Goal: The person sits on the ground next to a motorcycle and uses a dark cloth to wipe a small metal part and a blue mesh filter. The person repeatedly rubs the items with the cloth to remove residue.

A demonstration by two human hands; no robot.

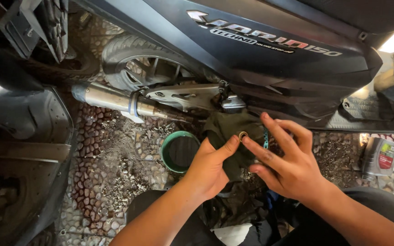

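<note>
My left hand [209,167] holds a dark green rag [226,130], and its thumb presses a small brass ring-shaped washer [243,135] against the cloth. My right hand [290,159] has its fingers spread, and its index fingertip touches the washer from the right. Both hands are low beside the underside of a dark scooter [261,50]. A small teal part [266,139] shows just behind my right index finger.
A green round pan [179,151] holding dark liquid sits on the pebble floor left of my hands. The chrome exhaust [115,99] and rear wheel [137,64] lie behind it. A grey oil bottle [379,158] stands at the right. Another dark vehicle body [19,136] fills the left.
</note>
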